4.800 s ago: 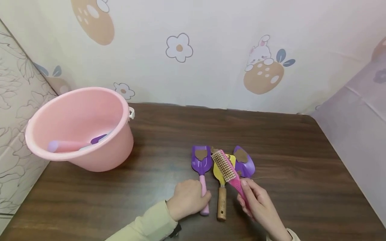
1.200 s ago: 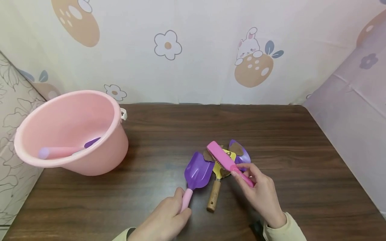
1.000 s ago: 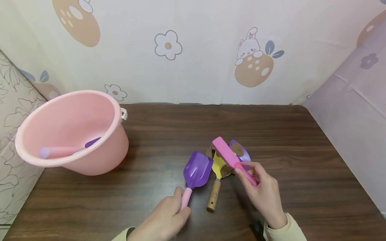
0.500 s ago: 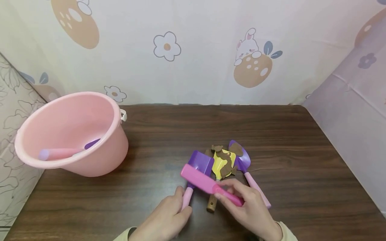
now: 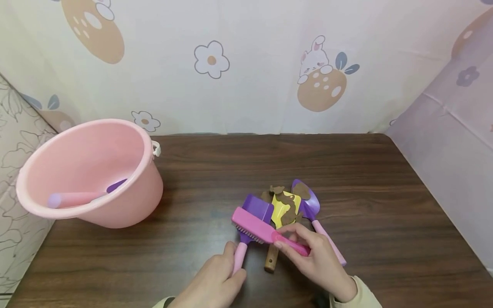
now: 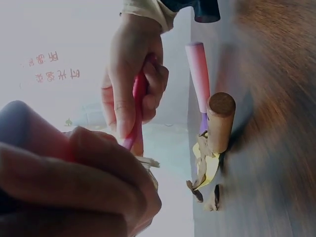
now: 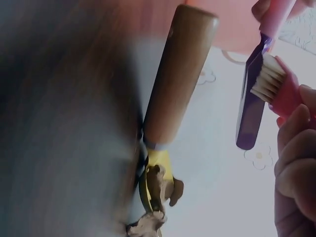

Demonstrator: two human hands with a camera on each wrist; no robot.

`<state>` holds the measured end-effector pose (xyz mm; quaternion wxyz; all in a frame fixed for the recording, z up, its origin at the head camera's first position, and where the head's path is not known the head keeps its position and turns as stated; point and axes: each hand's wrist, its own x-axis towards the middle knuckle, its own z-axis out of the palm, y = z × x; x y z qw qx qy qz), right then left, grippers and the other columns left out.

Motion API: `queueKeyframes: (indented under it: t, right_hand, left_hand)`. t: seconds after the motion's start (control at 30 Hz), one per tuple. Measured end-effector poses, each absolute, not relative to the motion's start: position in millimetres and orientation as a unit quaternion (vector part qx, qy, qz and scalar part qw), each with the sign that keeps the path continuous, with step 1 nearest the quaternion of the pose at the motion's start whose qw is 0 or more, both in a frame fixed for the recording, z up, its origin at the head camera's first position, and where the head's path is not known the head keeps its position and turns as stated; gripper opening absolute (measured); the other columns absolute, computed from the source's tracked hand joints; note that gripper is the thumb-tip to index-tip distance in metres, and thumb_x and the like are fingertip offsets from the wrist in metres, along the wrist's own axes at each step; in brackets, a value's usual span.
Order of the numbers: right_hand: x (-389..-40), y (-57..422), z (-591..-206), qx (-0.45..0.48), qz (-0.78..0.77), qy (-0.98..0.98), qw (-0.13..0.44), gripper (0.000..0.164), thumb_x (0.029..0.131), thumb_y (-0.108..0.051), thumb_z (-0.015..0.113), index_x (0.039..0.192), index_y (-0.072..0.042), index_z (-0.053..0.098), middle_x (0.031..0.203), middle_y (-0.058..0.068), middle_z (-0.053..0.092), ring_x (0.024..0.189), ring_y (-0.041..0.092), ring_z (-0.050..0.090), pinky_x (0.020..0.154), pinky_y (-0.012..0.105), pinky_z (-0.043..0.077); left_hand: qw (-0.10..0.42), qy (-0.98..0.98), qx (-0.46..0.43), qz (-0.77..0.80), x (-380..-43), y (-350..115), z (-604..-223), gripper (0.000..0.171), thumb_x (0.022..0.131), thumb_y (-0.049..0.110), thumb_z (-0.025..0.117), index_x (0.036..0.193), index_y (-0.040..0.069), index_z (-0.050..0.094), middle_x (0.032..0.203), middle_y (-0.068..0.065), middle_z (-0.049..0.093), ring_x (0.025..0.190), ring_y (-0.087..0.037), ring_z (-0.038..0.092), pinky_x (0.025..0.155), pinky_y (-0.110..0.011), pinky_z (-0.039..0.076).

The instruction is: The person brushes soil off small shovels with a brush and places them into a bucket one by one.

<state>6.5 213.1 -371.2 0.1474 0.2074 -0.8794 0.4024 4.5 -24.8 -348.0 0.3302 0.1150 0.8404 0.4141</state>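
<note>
My left hand (image 5: 215,273) grips the pink handle of a small purple shovel (image 5: 259,208), its blade raised off the table. My right hand (image 5: 316,259) holds a pink brush (image 5: 254,225) by its handle, bristles down across the shovel's blade. In the right wrist view the brush's pale bristles (image 7: 269,79) touch the purple shovel near its neck. Beside them a yellow shovel (image 5: 280,211) with a wooden handle lies on the table, smeared with brown clay-like lumps (image 5: 289,214). To its right lies a second purple shovel (image 5: 311,205) with a brown patch on its blade.
A pink bucket (image 5: 148,188) stands at the left, with a pink-handled tool (image 5: 75,199) and something purple inside. The dark wooden table (image 5: 346,171) meets a patterned cloth at the back and right. Brown bits lie by the yellow shovel.
The brush has moved left from over the yellow shovel onto the purple shovel in my left hand. Earlier that shovel lay flat with a brown lump on it; its blade now shows none.
</note>
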Motion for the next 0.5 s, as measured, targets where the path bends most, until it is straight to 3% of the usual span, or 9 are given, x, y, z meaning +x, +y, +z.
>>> queueKeyframes:
  t: [0.23, 0.5]
  right_hand:
    - [-2.2, 223.6, -371.9, 0.175, 0.374, -0.889, 0.2, 0.034, 0.072, -0.006, 0.081, 0.099, -0.02, 0.066, 0.066, -0.017, 0.051, 0.059, -0.003, 0.036, 0.05, 0.01, 0.028]
    - [-4.7, 235.0, -368.9, 0.073, 0.282, -0.924, 0.248, 0.03, 0.071, -0.004, 0.081, 0.097, -0.008, 0.065, 0.063, -0.01, 0.043, 0.049, -0.005, 0.027, 0.042, 0.012, 0.022]
  left_hand:
    - [0.315, 0.836, 0.149, 0.423, 9.0, -27.3, -350.7, 0.041, 0.087, 0.023, 0.057, 0.115, -0.004, 0.045, 0.072, -0.004, 0.048, 0.059, -0.014, 0.046, 0.052, -0.027, 0.038]
    - [0.312, 0.821, 0.197, 0.436, 16.6, -31.3, -354.0, 0.031, 0.086, 0.021, 0.058, 0.106, 0.005, 0.042, 0.066, 0.002, 0.044, 0.055, -0.006, 0.043, 0.052, -0.023, 0.039]
